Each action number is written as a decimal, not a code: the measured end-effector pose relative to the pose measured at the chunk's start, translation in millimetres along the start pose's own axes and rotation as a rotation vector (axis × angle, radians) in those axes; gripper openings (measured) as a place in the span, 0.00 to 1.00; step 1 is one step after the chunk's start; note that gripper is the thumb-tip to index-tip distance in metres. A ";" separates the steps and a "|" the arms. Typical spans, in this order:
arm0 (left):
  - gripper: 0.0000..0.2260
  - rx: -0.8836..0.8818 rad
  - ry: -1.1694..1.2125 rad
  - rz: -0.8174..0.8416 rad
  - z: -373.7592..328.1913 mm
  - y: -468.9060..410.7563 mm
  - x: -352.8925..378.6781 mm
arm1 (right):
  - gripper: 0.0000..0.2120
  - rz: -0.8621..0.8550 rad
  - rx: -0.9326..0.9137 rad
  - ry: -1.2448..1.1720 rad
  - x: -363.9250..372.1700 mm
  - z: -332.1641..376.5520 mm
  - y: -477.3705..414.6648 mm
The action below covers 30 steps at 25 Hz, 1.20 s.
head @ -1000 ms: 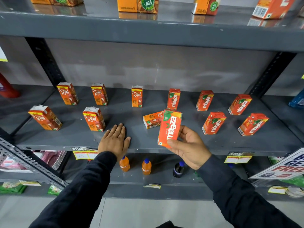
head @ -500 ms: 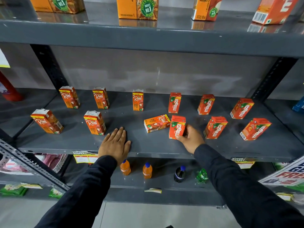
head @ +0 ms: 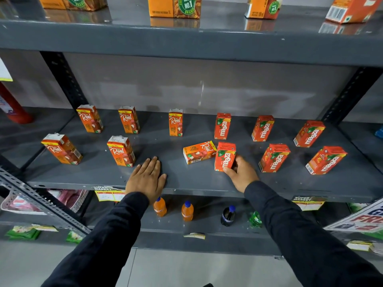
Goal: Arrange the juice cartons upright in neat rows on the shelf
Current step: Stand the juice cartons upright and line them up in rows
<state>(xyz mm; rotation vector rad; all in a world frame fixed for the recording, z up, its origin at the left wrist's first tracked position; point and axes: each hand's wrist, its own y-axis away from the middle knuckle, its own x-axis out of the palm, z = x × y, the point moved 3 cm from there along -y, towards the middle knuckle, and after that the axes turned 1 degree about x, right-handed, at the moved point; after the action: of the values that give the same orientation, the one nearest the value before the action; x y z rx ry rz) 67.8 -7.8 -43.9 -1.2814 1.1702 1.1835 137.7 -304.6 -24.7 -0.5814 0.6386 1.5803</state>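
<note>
On the grey shelf (head: 99, 175), several small orange Real cartons stand upright at the left and several Maaza cartons at the right, in two rows. One Real litchi carton (head: 199, 152) lies flat on its side near the middle. Right beside it a Maaza carton (head: 224, 156) stands upright in the front row, with my right hand (head: 241, 172) gripping its lower right side. My left hand (head: 147, 179) rests flat on the shelf's front edge, fingers apart, holding nothing.
Large juice cartons (head: 175, 7) stand on the shelf above. Below, small orange bottles (head: 187, 211) and a dark bottle (head: 228, 215) sit on a lower shelf. A red cylinder (head: 12, 108) stands far left. Price tags (head: 108, 193) hang on the shelf lip.
My right hand carried the Maaza carton from in front of the shelf onto it and set it upright beside the fallen Real carton. My left hand stayed flat on the shelf.
</note>
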 end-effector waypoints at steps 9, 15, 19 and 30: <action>0.29 0.026 0.032 0.033 1.3 -0.2 -1.9 | 0.14 -0.282 -0.033 -0.206 -1.2 -0.8 39.0; 0.31 0.202 0.023 0.043 31.0 6.7 -8.9 | 0.11 0.070 -0.038 -0.309 52.9 53.7 58.1; 0.31 0.179 0.022 0.018 33.3 12.9 -6.3 | 0.24 0.029 0.261 -0.495 78.0 95.3 34.1; 0.21 0.266 0.144 -0.117 48.0 13.2 -16.0 | 0.39 -0.054 0.600 -0.314 86.3 149.0 0.6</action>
<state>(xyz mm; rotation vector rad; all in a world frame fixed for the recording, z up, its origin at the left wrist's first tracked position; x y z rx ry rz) 52.0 40.1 -29.9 -1.2274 1.2910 0.8302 128.1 -139.3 22.4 0.0939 0.7997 1.3015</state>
